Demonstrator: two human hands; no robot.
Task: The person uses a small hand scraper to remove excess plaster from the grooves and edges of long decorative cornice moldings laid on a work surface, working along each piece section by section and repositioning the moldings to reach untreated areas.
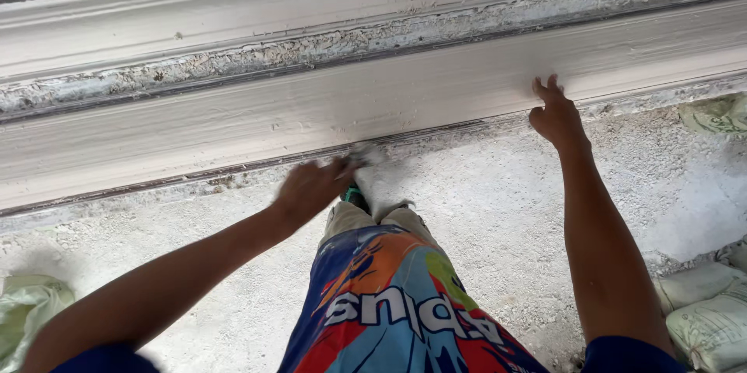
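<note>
Plaster moulding (436, 85) long axis left-right, ahead of both hands | left hand (311, 186) holds blurred small tool (362, 157) at lower edge | right hand (556, 115) flat, empty.

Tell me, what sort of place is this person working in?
Probably a plaster or cement moulding workshop. Long white cast mouldings lie across a dusty floor, with filled sacks at the side. The left hand rubs the edge; the right hand rests on it.
</note>
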